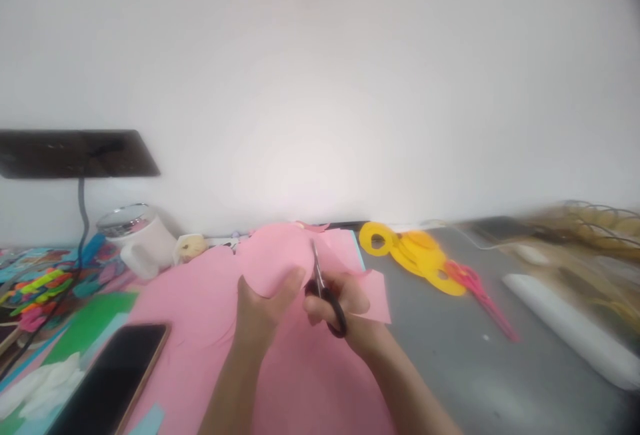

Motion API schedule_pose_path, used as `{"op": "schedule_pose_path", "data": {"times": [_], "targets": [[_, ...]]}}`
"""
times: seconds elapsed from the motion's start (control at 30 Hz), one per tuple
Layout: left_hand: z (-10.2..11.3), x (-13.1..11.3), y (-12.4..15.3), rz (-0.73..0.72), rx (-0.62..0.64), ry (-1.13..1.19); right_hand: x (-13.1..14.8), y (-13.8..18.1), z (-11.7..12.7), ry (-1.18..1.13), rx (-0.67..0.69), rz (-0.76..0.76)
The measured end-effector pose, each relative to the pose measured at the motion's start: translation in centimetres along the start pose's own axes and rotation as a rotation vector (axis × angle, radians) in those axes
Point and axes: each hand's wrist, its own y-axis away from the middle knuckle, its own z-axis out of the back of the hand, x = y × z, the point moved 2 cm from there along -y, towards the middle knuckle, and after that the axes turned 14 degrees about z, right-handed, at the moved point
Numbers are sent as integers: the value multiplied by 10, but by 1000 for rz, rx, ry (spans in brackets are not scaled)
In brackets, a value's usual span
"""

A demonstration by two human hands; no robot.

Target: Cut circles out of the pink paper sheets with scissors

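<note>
My left hand (263, 308) pinches a rounded piece of pink paper (275, 255) and holds it up over the table. My right hand (343, 305) grips black-handled scissors (325, 291), their blades pointing up into the pink piece's right edge. A larger pink sheet (200, 315) lies flat under both hands.
A dark phone (113, 378) lies at the lower left on green paper (87, 325). A white mug (140, 238) and coloured cut-outs (40, 288) sit at the back left. Yellow paper rings (415, 255) and pink scissors (480, 291) lie on the grey table (450, 368) to the right, beside a white roll (565, 328).
</note>
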Motion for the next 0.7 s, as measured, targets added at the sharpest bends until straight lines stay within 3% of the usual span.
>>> {"op": "schedule_pose_path", "data": {"times": [0.3, 0.53, 0.7], "targets": [[1, -2, 1, -9, -63, 1, -4, 1, 0, -30, 12, 8], [1, -3, 0, -38, -27, 87, -6, 3, 0, -30, 40, 2], [1, -3, 1, 18, -65, 43, -6, 3, 1, -36, 42, 10]]}}
